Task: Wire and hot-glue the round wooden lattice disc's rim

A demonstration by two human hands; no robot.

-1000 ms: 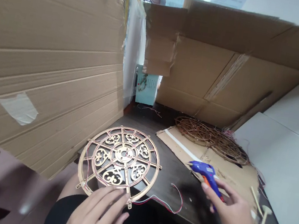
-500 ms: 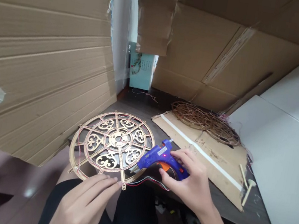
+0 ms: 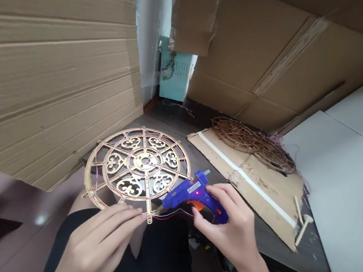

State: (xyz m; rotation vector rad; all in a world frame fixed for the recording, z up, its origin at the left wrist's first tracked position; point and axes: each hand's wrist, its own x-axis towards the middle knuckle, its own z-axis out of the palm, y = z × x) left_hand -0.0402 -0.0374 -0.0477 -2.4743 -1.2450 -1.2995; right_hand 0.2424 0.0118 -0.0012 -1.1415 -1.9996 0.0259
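A round golden fretwork disc (image 3: 138, 169) lies on the dark table's near edge, with thin red wire running round its rim. My left hand (image 3: 98, 244) pinches the disc's near rim at a small tab, fingers pressed together. My right hand (image 3: 230, 229) grips a blue glue gun (image 3: 193, 195) with an orange trigger. The gun's nozzle points down-left and touches the disc's rim close to my left fingertips. A red light glows on the gun's body.
A flat cardboard sheet (image 3: 253, 184) lies right of the disc, with a stack of similar wired discs (image 3: 252, 142) on its far end. Big cardboard panels (image 3: 51, 65) wall the left and back. White boards (image 3: 346, 185) lean at right. Wooden sticks (image 3: 302, 219) lie near them.
My right hand picked the glue gun up from the cardboard sheet and carried it left, bringing its nozzle down to the disc's near rim. My left hand stayed on the rim.
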